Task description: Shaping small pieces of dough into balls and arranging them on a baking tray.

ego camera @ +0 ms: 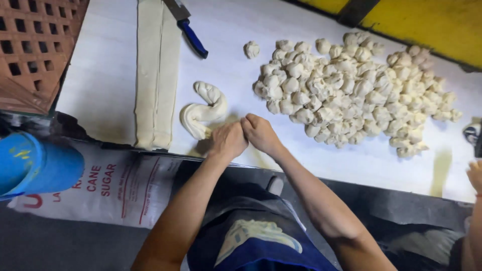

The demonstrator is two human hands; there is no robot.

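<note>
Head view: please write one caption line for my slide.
Left hand and right hand pinch together at the end of a curved dough rope, beside a pile of small dough pieces.

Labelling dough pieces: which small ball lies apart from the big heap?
The lone dough ball near the knife's blue handle, lying left of the heap; every other small piece touches its neighbours.

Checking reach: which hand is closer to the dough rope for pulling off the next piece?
Probably left. The left hand sits right by the dough rope; the right hand lies toward the pile of dough pieces.
</note>
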